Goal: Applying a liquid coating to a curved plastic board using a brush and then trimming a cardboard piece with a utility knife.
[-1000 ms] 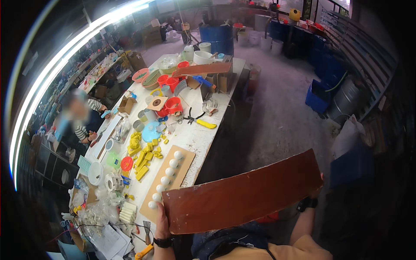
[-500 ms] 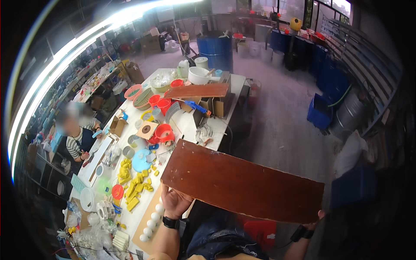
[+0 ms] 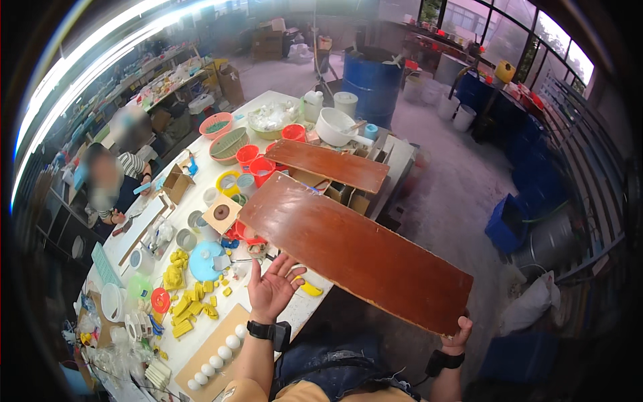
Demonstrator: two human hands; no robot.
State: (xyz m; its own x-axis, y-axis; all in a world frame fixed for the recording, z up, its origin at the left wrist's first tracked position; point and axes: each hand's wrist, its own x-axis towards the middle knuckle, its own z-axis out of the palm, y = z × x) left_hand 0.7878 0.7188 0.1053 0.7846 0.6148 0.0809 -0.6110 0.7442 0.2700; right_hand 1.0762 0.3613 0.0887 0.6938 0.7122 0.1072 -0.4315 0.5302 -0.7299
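A long reddish-brown wooden board (image 3: 362, 254) slants across the middle of the view, its left end over the worktable and its right end off the table's side. My right hand (image 3: 457, 335) grips its lower right corner, the fingers partly hidden by the wood. My left hand (image 3: 271, 291) is open, palm up with fingers spread, just below the board's left edge; whether a fingertip touches the edge I cannot tell. Beside that hand a curved yellow piece (image 3: 308, 287) lies on the table. A second brown board (image 3: 328, 164) rests farther back on cardboard boxes.
On the white worktable (image 3: 254, 321) lie a row of white balls (image 3: 224, 352) on a tan board, yellow blocks (image 3: 194, 301), red cups (image 3: 248, 157), a blue disc (image 3: 206, 261) and a white pot (image 3: 333, 127). A person (image 3: 110, 181) sits across the table. Blue drums (image 3: 372, 87) stand behind.
My left hand has let go of the board's left end and opened below it. The board has shifted left and away from me, toward the second board. My right hand still grips its corner.
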